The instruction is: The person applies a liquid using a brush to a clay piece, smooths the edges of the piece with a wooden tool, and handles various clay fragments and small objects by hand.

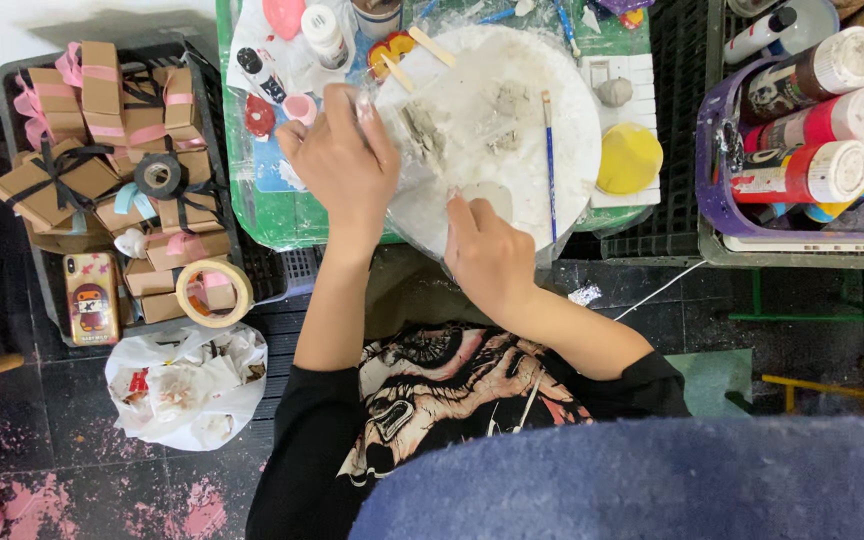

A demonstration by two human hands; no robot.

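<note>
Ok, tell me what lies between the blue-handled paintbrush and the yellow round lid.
Only a bare strip of the white round board, seen in the head view, between paintbrush and yellow lid.

Round white plaster-smeared work board (512,60) on green cutting mat (272,215). Thin blue-handled paintbrush (549,165) on board, right of centre. Yellow round lid (629,158) just right of board. Black crate of small brown ribboned cardboard boxes (102,130) far left; white plastic rubbish bag (187,385) below crate.
</note>
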